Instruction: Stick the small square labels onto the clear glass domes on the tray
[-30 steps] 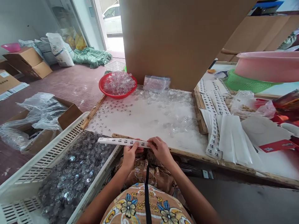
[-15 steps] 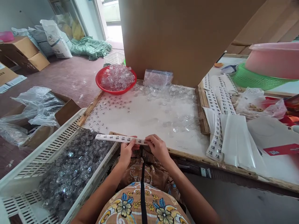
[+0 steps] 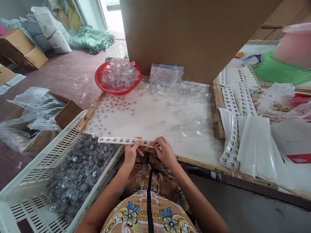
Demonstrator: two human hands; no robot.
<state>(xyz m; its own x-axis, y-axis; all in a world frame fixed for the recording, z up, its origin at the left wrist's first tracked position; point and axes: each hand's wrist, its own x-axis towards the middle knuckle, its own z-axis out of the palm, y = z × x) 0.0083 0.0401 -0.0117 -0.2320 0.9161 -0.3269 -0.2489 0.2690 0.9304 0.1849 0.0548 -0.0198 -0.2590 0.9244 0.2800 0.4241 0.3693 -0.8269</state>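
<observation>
A narrow white sticker strip point(image 3: 118, 140) printed with a row of small black figures stretches sideways above the board's front edge. My left hand point(image 3: 131, 152) pinches it between thumb and fingers near its right part. At the strip's right end, the fingertips of my right hand point(image 3: 164, 150) are closed on it. Beyond the hands lies a white work board point(image 3: 150, 110) with a wooden rim. Clear plastic domes point(image 3: 186, 94) are scattered over its right and far parts, and small black-printed pieces point(image 3: 116, 105) dot its left part.
A white plastic crate point(image 3: 26, 168) holding many dark-printed clear pieces point(image 3: 80, 171) stands at left. A red bowl point(image 3: 97, 77) of clear domes sits at the far left corner. More sticker strips point(image 3: 230, 142) lie at right, beyond a wooden bar point(image 3: 217, 110). A tall cardboard sheet point(image 3: 175, 35) rises behind.
The view has shifted slightly. The strip's left end has risen a little, and both hands keep their pinch on it.
</observation>
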